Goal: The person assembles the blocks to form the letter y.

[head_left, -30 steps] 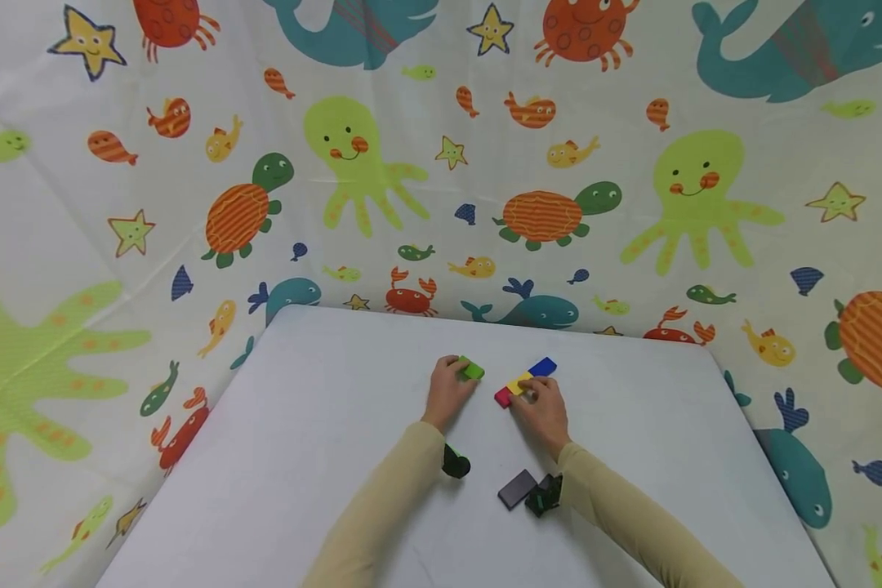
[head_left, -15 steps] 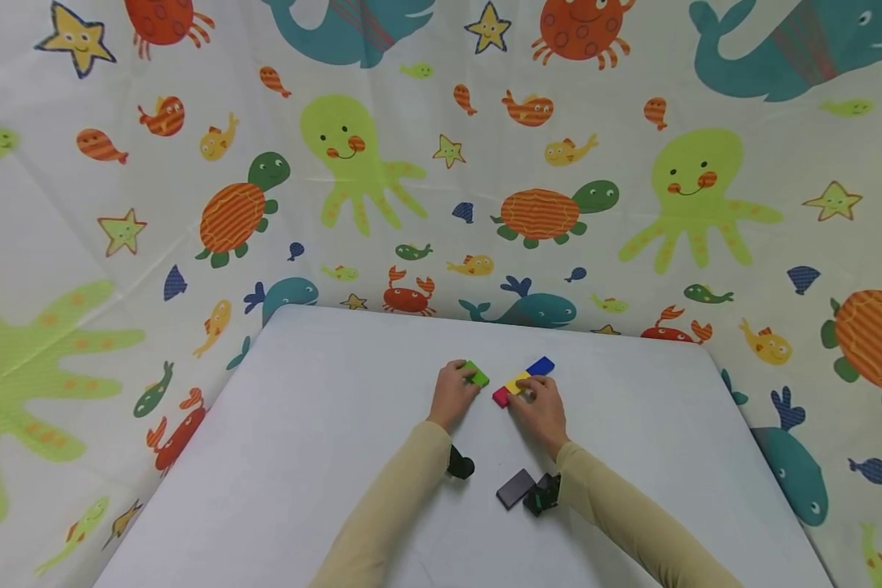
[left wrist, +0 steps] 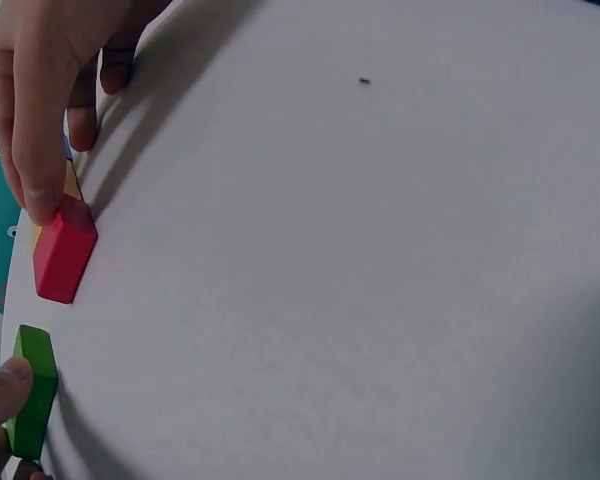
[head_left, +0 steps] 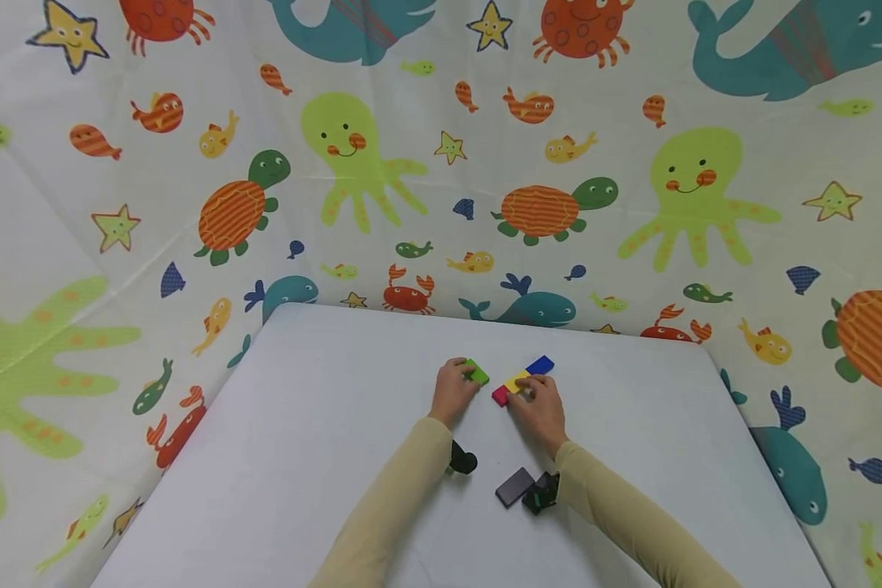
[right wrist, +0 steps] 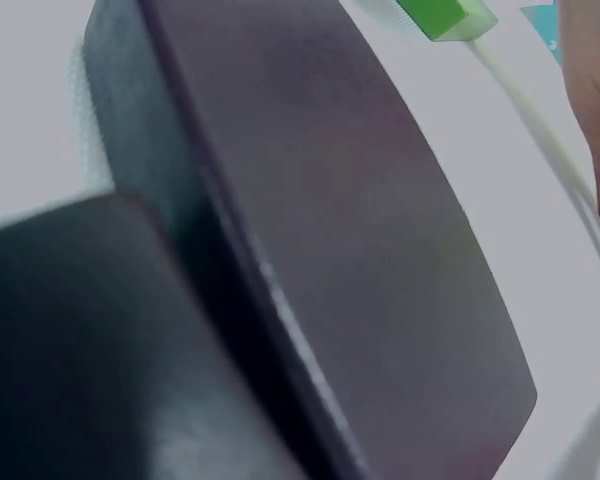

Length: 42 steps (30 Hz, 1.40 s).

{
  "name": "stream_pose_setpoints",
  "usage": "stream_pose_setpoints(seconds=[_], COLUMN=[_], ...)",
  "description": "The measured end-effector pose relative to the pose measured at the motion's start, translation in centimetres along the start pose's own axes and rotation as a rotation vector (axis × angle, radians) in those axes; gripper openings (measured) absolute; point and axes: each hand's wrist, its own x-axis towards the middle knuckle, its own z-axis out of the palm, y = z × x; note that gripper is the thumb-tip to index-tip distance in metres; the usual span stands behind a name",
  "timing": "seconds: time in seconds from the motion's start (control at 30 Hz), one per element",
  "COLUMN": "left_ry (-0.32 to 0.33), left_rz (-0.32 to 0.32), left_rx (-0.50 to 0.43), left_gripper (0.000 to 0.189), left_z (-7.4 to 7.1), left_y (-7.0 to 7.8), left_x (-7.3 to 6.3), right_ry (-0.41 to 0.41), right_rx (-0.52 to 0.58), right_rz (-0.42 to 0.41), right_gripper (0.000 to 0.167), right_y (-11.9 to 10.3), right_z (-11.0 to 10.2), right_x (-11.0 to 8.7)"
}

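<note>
My left hand (head_left: 453,390) pinches a green block (head_left: 478,373); in the left wrist view its thumb (left wrist: 13,378) lies on the side of that block. To the right, a red block (head_left: 501,396), a yellow block (head_left: 517,381) and a blue block (head_left: 541,365) stand end to end in a slanting row. My right hand (head_left: 545,410) grips this row at the yellow block, with a fingertip right by the red block's end in the left wrist view. A gap of white table separates the green block from the red one.
A dark grey block (head_left: 515,487) lies near the right wrist and fills much of the right wrist view. Another green block (right wrist: 448,14) shows at that view's top edge. A black wrist camera (head_left: 465,461) hangs under the left wrist. A sea-animal cloth (head_left: 412,196) hangs behind the table.
My left hand has shifted slightly right with the green block, bringing it a little nearer the row and turning it somewhat. My right hand stays on the row.
</note>
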Motion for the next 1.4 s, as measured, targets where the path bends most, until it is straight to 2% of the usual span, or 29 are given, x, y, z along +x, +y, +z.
stream_pose_setpoints(seconds=[0.23, 0.43, 0.77, 1.07, 1.4], left_ry=[-0.015, -0.071, -0.121, -0.098, -0.063], left_rz=[0.010, 0.034, 0.007, 0.039, 0.018], left_rx=[0.010, 0.050, 0.099, 0.103, 0.111], left_gripper=[0.030, 0.031, 0.031, 0.029, 0.027], left_z=[0.1, 0.5, 0.8, 1.2, 1.9], left_y=[0.3, 0.5, 1.1, 1.4, 1.6], left_x=[-0.1, -0.1, -0.2, -0.2, 0.1], right_ry=[0.000, 0.011, 0.023, 0.002, -0.005], right_rx=[0.000, -0.017, -0.020, -0.020, -0.016], right_rz=[0.002, -0.008, -0.020, -0.011, -0.008], right_gripper=[0.039, 0.039, 0.039, 0.040, 0.040], right_y=[-0.2, -0.2, -0.2, -0.1, 0.0], right_z=[-0.1, -0.2, -0.1, -0.2, -0.5], right_x=[-0.2, -0.2, -0.2, 0.0, 0.3])
